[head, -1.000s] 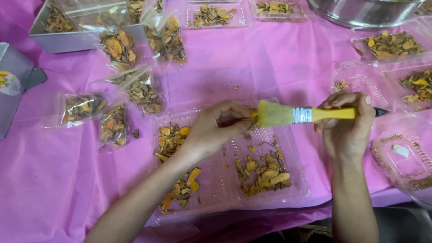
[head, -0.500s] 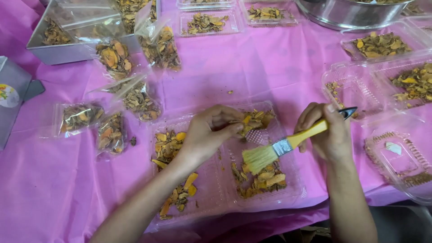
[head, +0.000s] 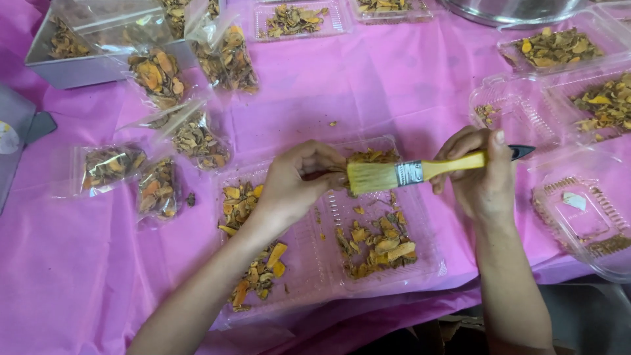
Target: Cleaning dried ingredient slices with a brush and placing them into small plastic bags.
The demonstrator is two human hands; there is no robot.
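Observation:
My right hand [head: 483,177] grips a paintbrush [head: 420,172] by its yellow handle, bristles pointing left and level. My left hand [head: 296,181] is closed around a small dried piece held right at the bristle tips; the piece itself is mostly hidden by my fingers. Both hands hover over an open clear plastic clamshell tray [head: 430,263] on the pink tablecloth. Orange and brown dried slices [head: 378,244] lie in its right half, and more dried slices [head: 253,263] lie in its left half.
Small clear bags of dried slices [head: 158,187] lie at left, near a grey metal tray [head: 79,72] holding more bags. Other clamshell trays [head: 559,49] with slices sit at right and along the back. A clear lidded box [head: 582,217] stands at my right; a steel bowl [head: 513,10] is at the far edge.
The brush swung down toward the tray half a second ago and is now raised back to level, bristles against the piece in my left hand. My left hand stayed in place.

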